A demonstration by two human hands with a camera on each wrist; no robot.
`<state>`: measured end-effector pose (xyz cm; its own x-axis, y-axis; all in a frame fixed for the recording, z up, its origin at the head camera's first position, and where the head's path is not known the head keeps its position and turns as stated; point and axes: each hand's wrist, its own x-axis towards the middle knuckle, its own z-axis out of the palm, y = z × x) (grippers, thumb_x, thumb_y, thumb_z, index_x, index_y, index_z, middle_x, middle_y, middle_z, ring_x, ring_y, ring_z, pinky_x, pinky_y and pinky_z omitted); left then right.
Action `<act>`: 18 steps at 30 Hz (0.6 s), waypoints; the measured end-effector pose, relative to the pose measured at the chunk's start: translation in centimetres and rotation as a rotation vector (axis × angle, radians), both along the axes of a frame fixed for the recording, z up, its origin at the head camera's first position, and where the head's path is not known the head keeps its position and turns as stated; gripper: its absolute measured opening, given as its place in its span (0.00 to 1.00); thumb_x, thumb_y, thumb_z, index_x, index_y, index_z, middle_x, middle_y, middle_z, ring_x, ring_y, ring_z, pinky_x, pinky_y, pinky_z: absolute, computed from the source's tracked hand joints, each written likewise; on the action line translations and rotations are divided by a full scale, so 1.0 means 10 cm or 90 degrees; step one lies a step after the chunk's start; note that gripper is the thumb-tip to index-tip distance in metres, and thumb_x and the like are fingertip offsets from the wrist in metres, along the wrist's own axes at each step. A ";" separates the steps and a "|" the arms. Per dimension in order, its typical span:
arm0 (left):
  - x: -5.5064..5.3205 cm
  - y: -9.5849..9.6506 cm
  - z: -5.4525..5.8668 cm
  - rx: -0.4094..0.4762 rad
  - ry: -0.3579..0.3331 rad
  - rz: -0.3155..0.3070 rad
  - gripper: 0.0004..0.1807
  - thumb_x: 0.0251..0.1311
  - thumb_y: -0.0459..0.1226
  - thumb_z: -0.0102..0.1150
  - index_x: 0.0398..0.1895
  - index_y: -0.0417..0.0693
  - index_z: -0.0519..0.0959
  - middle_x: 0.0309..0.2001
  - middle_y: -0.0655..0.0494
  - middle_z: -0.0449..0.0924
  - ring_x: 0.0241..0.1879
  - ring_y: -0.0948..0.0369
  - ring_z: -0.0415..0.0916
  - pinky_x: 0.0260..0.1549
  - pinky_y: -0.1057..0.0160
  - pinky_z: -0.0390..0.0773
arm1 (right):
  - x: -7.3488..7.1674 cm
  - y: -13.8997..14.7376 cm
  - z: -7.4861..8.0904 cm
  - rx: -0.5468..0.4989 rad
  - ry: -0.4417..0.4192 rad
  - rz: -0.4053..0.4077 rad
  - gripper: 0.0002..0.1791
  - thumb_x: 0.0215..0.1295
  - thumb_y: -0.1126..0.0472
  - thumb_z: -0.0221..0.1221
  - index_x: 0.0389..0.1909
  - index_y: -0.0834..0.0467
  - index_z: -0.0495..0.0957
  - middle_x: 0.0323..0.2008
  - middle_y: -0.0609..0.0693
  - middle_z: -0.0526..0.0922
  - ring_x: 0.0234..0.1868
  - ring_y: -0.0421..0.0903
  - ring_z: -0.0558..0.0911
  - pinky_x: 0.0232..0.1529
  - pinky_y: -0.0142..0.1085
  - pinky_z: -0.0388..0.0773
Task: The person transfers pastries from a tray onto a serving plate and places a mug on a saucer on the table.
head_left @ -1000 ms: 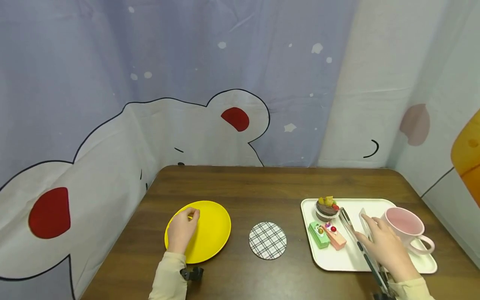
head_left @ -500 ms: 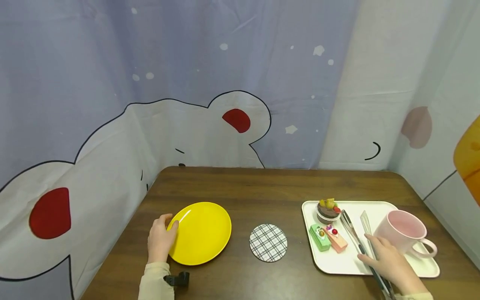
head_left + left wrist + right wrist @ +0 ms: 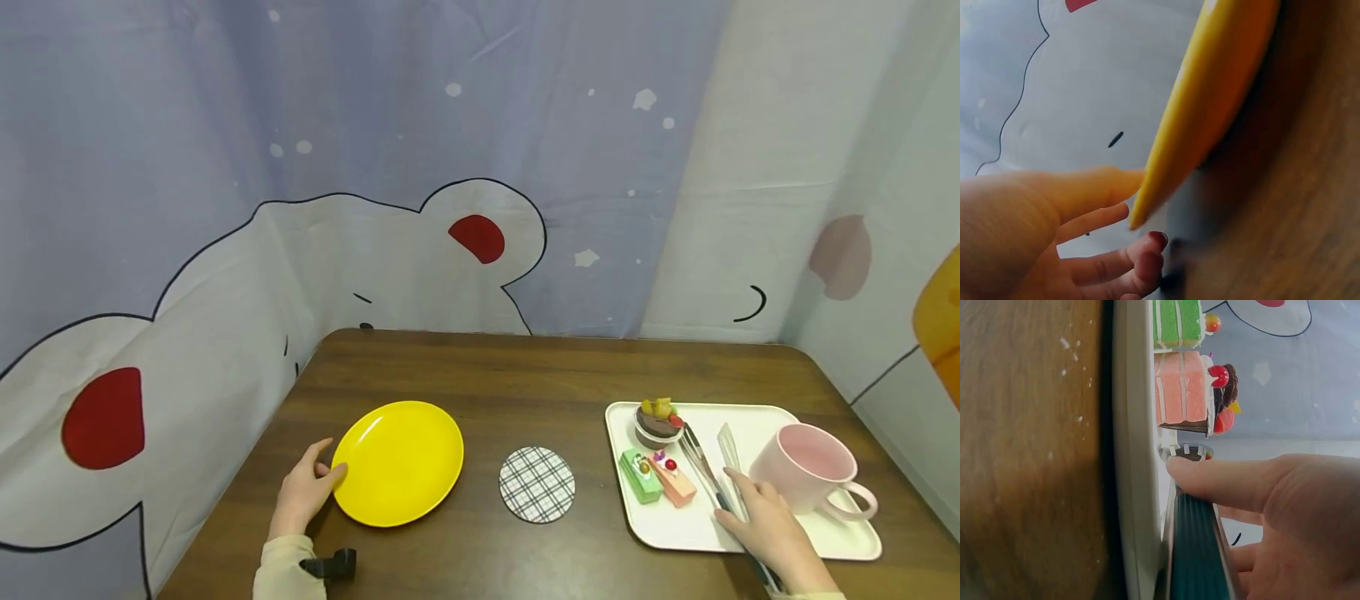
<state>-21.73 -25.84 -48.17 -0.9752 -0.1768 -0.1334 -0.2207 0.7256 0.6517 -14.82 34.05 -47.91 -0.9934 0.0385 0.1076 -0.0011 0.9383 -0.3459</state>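
Note:
At the left, a yellow plate lies on the table. My left hand is at its left edge. The thumb touches the rim in the left wrist view, while the other fingers hang loosely bent beyond it. On the right, serving tongs with dark ribbed grips lie spread across a white tray. My right hand holds them, thumb on the near arm and fingers round the far one. Beside that hand stands a pink mug. The palm side of the right hand is hidden from above.
Left of the tongs, the tray holds a chocolate cup dessert, a green cake slice and a pink cake slice. A round checked coaster lies mid-table. A patterned curtain hangs behind the table.
My left hand has moved left from over the plate to its left edge and opened its fingers. My right hand has moved slightly down along the tongs and settled on them.

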 end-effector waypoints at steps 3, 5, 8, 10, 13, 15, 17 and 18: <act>0.00 0.00 -0.03 0.003 -0.012 -0.004 0.35 0.65 0.46 0.54 0.71 0.41 0.57 0.38 0.45 0.72 0.37 0.52 0.69 0.41 0.51 0.68 | 0.01 0.01 -0.02 -0.017 0.003 0.007 0.38 0.58 0.59 0.62 0.64 0.72 0.58 0.49 0.82 0.69 0.51 0.79 0.71 0.44 0.65 0.71; -0.01 0.00 -0.04 0.005 -0.014 -0.004 0.35 0.65 0.46 0.54 0.71 0.40 0.57 0.38 0.45 0.72 0.37 0.52 0.69 0.41 0.51 0.68 | 0.01 0.02 -0.03 -0.024 0.010 0.010 0.38 0.58 0.61 0.61 0.64 0.73 0.55 0.49 0.83 0.68 0.51 0.80 0.70 0.45 0.65 0.70; -0.02 0.00 -0.05 0.006 -0.014 -0.005 0.35 0.65 0.44 0.54 0.71 0.40 0.58 0.39 0.44 0.73 0.38 0.51 0.70 0.42 0.50 0.69 | 0.02 0.03 -0.03 -0.027 0.007 0.002 0.38 0.59 0.62 0.60 0.64 0.76 0.54 0.49 0.84 0.68 0.52 0.80 0.70 0.45 0.65 0.70; -0.02 0.00 -0.05 0.002 -0.013 -0.006 0.34 0.64 0.42 0.55 0.71 0.39 0.58 0.39 0.43 0.74 0.39 0.51 0.71 0.43 0.49 0.70 | 0.03 0.03 -0.02 -0.030 -0.003 -0.012 0.38 0.61 0.61 0.59 0.63 0.79 0.54 0.48 0.84 0.68 0.51 0.80 0.70 0.45 0.65 0.70; -0.03 0.00 -0.06 -0.008 -0.009 -0.007 0.32 0.64 0.39 0.55 0.69 0.38 0.60 0.38 0.42 0.74 0.38 0.51 0.72 0.43 0.48 0.71 | 0.05 0.03 0.01 -0.036 -0.013 -0.037 0.38 0.63 0.60 0.57 0.61 0.84 0.52 0.47 0.84 0.68 0.51 0.80 0.70 0.46 0.66 0.70; -0.03 0.01 -0.07 -0.015 -0.006 -0.008 0.31 0.64 0.38 0.55 0.69 0.38 0.61 0.37 0.43 0.74 0.37 0.51 0.72 0.41 0.50 0.72 | 0.07 0.02 0.04 -0.039 -0.010 -0.049 0.38 0.64 0.60 0.56 0.60 0.86 0.52 0.48 0.85 0.67 0.52 0.81 0.69 0.46 0.66 0.70; -0.04 0.01 -0.07 -0.019 0.000 -0.010 0.30 0.64 0.37 0.56 0.68 0.37 0.62 0.35 0.43 0.74 0.35 0.52 0.71 0.39 0.52 0.72 | 0.10 0.00 0.05 -0.042 0.013 -0.059 0.37 0.65 0.60 0.55 0.59 0.86 0.53 0.49 0.85 0.67 0.52 0.81 0.69 0.46 0.66 0.70; -0.03 0.02 -0.08 -0.020 0.002 -0.011 0.30 0.64 0.37 0.56 0.67 0.37 0.63 0.35 0.44 0.74 0.35 0.52 0.71 0.39 0.52 0.72 | 0.12 -0.02 0.06 -0.042 0.030 -0.062 0.36 0.65 0.60 0.55 0.59 0.86 0.55 0.50 0.85 0.67 0.51 0.81 0.70 0.46 0.66 0.70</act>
